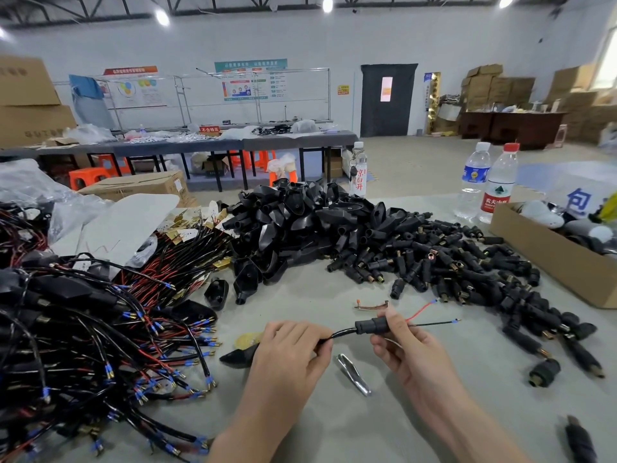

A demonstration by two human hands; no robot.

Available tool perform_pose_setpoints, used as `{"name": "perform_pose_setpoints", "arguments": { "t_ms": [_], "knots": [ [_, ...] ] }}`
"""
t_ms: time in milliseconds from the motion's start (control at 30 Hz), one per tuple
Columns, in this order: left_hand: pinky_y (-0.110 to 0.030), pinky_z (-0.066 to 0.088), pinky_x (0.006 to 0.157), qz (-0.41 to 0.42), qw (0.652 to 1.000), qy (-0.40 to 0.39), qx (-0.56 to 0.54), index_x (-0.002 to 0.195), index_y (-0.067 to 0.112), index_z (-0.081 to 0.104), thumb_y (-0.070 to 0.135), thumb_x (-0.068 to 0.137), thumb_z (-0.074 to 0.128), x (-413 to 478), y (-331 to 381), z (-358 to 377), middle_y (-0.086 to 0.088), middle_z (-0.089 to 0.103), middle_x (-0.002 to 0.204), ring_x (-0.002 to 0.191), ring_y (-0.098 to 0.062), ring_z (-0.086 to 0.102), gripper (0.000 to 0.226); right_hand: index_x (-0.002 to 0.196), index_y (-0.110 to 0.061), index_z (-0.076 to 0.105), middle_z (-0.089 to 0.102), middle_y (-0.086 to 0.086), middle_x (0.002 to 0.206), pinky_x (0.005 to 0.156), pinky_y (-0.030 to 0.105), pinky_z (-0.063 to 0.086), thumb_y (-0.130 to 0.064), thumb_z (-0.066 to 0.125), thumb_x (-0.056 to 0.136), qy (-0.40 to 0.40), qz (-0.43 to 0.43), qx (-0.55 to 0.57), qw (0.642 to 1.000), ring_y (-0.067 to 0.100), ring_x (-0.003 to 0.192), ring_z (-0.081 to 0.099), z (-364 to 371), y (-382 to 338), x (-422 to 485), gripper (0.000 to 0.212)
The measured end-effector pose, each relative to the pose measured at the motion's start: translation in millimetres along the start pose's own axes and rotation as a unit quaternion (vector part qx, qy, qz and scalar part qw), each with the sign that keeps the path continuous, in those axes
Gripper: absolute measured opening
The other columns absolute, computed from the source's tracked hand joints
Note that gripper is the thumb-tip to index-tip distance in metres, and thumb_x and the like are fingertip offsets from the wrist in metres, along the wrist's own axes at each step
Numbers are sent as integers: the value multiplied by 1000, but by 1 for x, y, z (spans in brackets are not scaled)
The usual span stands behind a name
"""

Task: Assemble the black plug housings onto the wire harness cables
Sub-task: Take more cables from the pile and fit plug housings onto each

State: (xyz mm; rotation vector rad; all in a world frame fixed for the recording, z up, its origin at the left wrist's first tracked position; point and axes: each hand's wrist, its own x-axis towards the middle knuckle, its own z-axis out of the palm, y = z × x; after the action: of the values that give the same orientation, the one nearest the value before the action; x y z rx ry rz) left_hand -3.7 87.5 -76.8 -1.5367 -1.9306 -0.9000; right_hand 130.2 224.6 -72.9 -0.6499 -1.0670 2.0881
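Plug housing sits threaded on the cable, held above the table between both hands, long axis running left to right. The right hand pinches the housing's right end, where thin wires emerge; the left hand pinches the cable just to its left. Further seating should run along that axis, the right hand being nearer.

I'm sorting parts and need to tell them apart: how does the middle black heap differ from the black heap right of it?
The middle heap holds wide, flattened shells; the right heap holds slim round plugs. The middle heap is piled high; the right heap lies spread low. The right heap's plugs show brass tips; the middle heap's shells show none clearly. Both are black.
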Motion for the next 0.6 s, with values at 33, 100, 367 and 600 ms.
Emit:
{"name": "perform_pose_setpoints", "arguments": {
  "t_ms": [33,100,367,600],
  "knots": [
    [-25,39,79,1,1000,-3,-2,87,24,66,29,93,56,0,0,0,17,59,78,71,-7,55,13,95,0,72,75,14,88,58,20,56,-34,70,76,0,0,-1,1000,13,63,67,0,0,0,39],
    [-24,39,79,-3,1000,-10,-10,89,25,66,30,94,55,-1,-1,2,18,59,79,72,-6,55,13,93,-3,74,75,13,89,59,20,57,-34,70,77,-1,-3,-7,1000,13,64,67,-1,0,1,35],
    [-20,37,81,-55,997,-13,-47,95,29,66,37,97,49,-4,1,5,24,60,82,85,12,45,19,92,-19,81,76,7,95,65,23,58,-27,69,75,-53,-8,0,999,13,78,71,4,4,-3,22],
    [-24,38,83,-31,998,-28,-39,98,27,66,37,100,43,-6,-3,10,20,65,87,81,0,56,25,93,-3,74,73,16,92,64,24,60,-14,67,74,-72,24,13,997,19,75,70,11,10,-4,23]
  ]
}}
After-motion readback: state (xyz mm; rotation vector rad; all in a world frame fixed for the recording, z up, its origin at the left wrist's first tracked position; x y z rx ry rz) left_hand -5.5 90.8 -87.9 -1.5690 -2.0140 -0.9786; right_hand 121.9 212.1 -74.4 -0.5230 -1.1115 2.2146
